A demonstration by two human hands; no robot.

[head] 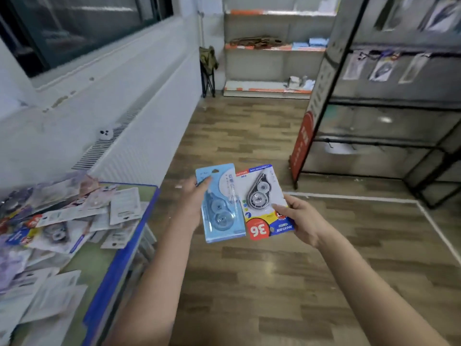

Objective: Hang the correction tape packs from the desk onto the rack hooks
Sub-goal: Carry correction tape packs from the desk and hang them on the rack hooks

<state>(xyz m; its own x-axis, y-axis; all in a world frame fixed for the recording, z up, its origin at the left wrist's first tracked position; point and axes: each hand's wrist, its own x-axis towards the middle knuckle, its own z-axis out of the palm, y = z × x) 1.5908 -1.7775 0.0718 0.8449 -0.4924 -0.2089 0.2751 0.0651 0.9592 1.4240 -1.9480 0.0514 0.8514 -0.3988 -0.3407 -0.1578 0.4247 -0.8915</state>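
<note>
From the head camera: a blue-edged tabletop lies to the left of the left hand, heaped with a loose pile of correction tape packs, too overlapped and blurred to count. Ahead and to the right of the right hand stands a black wire rack, where three packs hang in a row on an upper bar. A red sign panel leans at the rack's near corner, and bare wooden floor lies between the hands and the rack. Beyond both hands, a white shelf unit lines the far wall.

The left hand grips one light blue pack, thumb curled over its upper left corner, fingers behind. The right hand pinches one white-and-blue pack, thumb pressed on its lower right front. The two packs sit side by side, edges just touching or overlapping, held over the floor between tabletop and rack.
</note>
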